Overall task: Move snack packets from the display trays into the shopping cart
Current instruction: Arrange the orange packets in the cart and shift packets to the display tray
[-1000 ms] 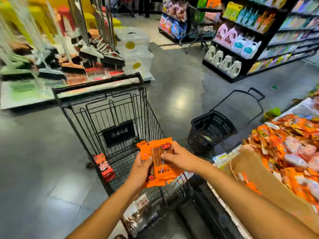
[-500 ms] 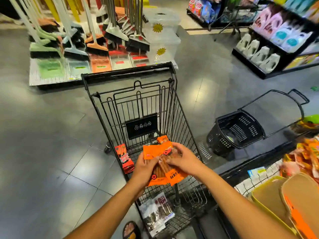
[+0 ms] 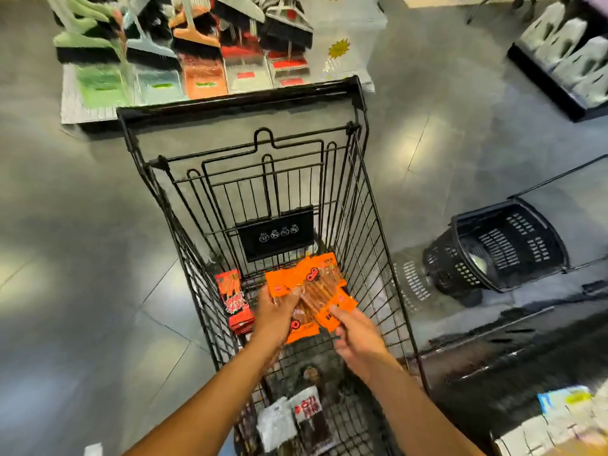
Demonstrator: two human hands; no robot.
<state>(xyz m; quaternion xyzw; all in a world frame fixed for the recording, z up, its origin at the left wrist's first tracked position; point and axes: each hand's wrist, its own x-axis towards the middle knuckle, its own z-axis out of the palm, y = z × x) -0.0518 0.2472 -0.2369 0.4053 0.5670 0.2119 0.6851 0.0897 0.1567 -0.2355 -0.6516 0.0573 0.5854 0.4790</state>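
A fan of orange snack packets (image 3: 309,281) hangs inside the black wire shopping cart (image 3: 237,108), low over its basket. My left hand (image 3: 274,315) grips the packets from the left, thumb on top. My right hand (image 3: 357,337) sits just right of them with relaxed fingers, its index fingertip touching the lower edge of one packet. A red snack packet (image 3: 235,301) leans against the cart's left wall. Dark and white packets (image 3: 304,419) lie on the cart floor near me, partly hidden by my arms.
A black plastic hand basket (image 3: 496,248) stands on the grey floor right of the cart. Brooms and dustpans (image 3: 197,64) fill a low platform beyond the cart. Grey jugs (image 3: 569,57) line a shelf at top right. The dark display counter edge (image 3: 500,353) runs along my right.
The view has tilted down and the packets have sunk deeper into the cart. My right hand has loosened its hold on them and slid back; the left hand still holds them.
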